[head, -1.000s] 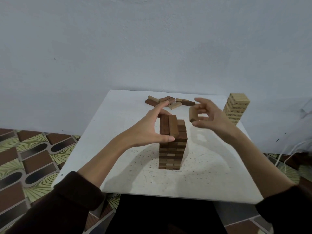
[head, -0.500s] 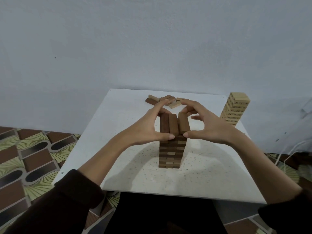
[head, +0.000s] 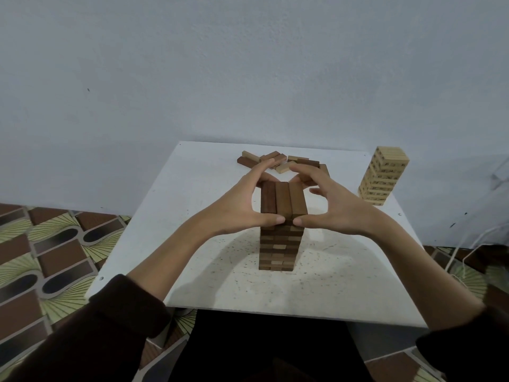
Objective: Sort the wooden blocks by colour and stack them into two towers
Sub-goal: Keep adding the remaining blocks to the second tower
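Grey-blue plaster covers the wall that fills the upper half of the view. Below it stands a white table with a speckled, scuffed top, set on a floor of brown, black and yellow-green patterned tiles. Dark sleeves come in from 7 and 5 o'clock, pushed up to bare the forearms.

At the table's centre stands the dark tower, built of brown blocks in crossed layers, with a few paler block ends showing low down. The light tower of pale wood stands well apart from it, at the table's 2 o'clock corner. The loose blocks, brown and pale mixed, lie in a heap at 12 o'clock near the far edge.

The left hand meets the dark tower from 9 o'clock and the right hand from 3 o'clock. Each is clamped on the top layer, three brown blocks lying side by side: thumbs press the near ends and fingers curl round the far ends. A white cord trails over the floor at 3 o'clock.
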A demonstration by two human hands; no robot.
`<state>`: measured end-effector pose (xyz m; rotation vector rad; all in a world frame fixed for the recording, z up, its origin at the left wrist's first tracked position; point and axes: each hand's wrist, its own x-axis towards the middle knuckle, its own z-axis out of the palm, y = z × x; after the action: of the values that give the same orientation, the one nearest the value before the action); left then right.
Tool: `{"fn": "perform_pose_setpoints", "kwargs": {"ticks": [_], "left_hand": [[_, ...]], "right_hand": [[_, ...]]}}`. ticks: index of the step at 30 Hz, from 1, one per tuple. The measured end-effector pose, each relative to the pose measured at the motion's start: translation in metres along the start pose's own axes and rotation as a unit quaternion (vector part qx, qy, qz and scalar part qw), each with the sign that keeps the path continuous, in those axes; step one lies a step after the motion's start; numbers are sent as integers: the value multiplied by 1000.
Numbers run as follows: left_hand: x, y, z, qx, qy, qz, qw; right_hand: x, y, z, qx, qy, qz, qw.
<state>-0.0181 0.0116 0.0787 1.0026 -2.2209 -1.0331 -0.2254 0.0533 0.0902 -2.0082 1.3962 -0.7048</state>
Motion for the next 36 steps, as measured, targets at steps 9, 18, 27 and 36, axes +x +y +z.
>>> {"fn": "perform_pose_setpoints", "kwargs": {"ticks": [9, 18, 27, 36], "left_hand": [[0, -1, 2, 1, 6, -2, 1000], [0, -6, 3, 1, 4, -5, 1000], [-3, -4, 2, 0, 13, -24, 1000], [-10, 14, 3, -77, 5, -28, 997]], "right_hand": [[2, 2, 7, 6, 10, 3, 1000], [4, 4, 8, 0, 10, 6, 1000], [2, 4, 9, -10, 8, 11, 1000], [-3, 4, 5, 59, -17, 29, 998]]}}
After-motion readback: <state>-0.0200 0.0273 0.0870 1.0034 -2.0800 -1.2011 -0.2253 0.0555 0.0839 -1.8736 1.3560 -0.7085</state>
